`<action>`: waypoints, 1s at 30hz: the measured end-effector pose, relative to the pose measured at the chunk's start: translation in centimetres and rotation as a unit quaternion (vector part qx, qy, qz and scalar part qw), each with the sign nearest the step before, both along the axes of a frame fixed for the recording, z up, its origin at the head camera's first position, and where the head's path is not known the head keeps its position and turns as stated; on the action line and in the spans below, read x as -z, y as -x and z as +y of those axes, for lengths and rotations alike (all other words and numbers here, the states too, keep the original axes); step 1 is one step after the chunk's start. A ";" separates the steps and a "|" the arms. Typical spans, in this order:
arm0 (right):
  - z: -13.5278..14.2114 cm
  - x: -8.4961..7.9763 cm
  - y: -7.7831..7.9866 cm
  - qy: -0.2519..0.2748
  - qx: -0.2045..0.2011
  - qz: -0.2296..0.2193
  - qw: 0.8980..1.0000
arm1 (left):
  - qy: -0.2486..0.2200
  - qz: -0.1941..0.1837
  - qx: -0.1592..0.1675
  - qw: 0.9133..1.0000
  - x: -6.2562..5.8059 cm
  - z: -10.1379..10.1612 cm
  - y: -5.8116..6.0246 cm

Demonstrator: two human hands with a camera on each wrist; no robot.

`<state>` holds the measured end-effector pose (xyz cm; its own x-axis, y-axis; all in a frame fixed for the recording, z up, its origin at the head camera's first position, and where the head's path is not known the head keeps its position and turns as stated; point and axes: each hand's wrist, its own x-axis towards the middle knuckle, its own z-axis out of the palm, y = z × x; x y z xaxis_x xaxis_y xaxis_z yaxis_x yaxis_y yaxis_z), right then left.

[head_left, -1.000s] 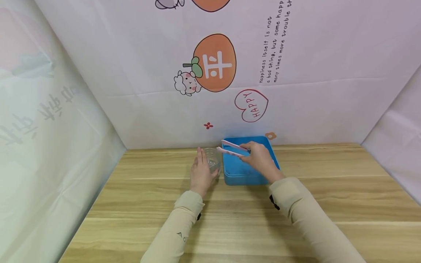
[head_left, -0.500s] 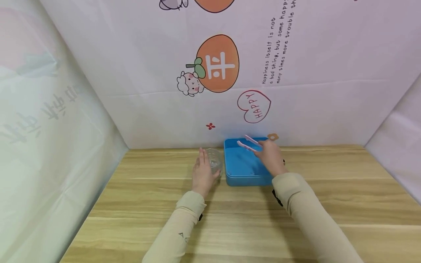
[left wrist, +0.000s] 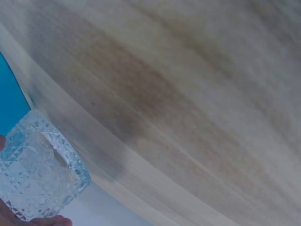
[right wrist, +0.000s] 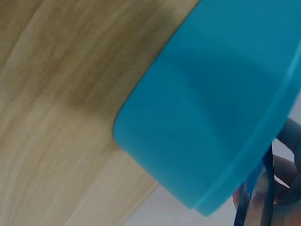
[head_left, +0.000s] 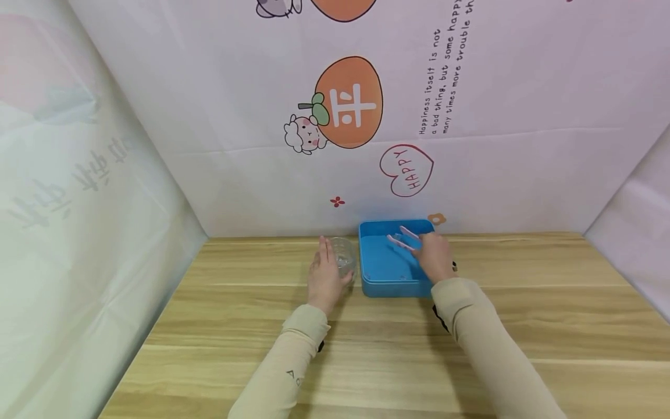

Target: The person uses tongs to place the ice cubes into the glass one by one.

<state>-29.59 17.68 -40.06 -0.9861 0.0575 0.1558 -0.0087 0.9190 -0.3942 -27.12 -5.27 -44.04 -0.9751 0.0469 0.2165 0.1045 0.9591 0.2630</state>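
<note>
My left hand (head_left: 324, 276) holds a clear cut-glass cup (head_left: 345, 259) at the left side of the blue box. The cup's faceted wall (left wrist: 42, 165) fills the lower left of the left wrist view, with fingertips (left wrist: 51, 221) against it. Pink tongs (head_left: 402, 242) are gripped in my right hand (head_left: 435, 256), their arms apart and tips inside the box, near its back. A small clear piece (head_left: 398, 236) shows by the tips; whether they touch it, I cannot tell. The right wrist view catches part of the right hand (right wrist: 287, 174) beyond the box rim.
The open blue box (head_left: 398, 288) stands on a wooden table (head_left: 251, 326), close to the printed cloth backdrop (head_left: 251, 192). Small clear bits (head_left: 403, 278) lie along its front inner edge. White sheeting (head_left: 78, 262) hangs at the left.
My right hand has moved right, carrying the tongs from beside the cup across the box, then lowered the tips toward its back. The left hand stays on the cup.
</note>
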 end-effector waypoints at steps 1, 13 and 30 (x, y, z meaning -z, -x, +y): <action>0.0 0.1 0.0 -0.005 0.000 -0.001 1.000 | -0.001 -0.001 0.000 1.000 0.0 0.0 0.0; -0.3 1.3 0.4 -0.039 0.002 0.014 0.999 | -0.007 0.002 0.001 1.000 0.2 0.0 0.0; -1.6 1.6 0.9 0.008 -0.020 -0.044 0.999 | -0.016 -0.010 -0.007 1.000 0.3 0.0 0.3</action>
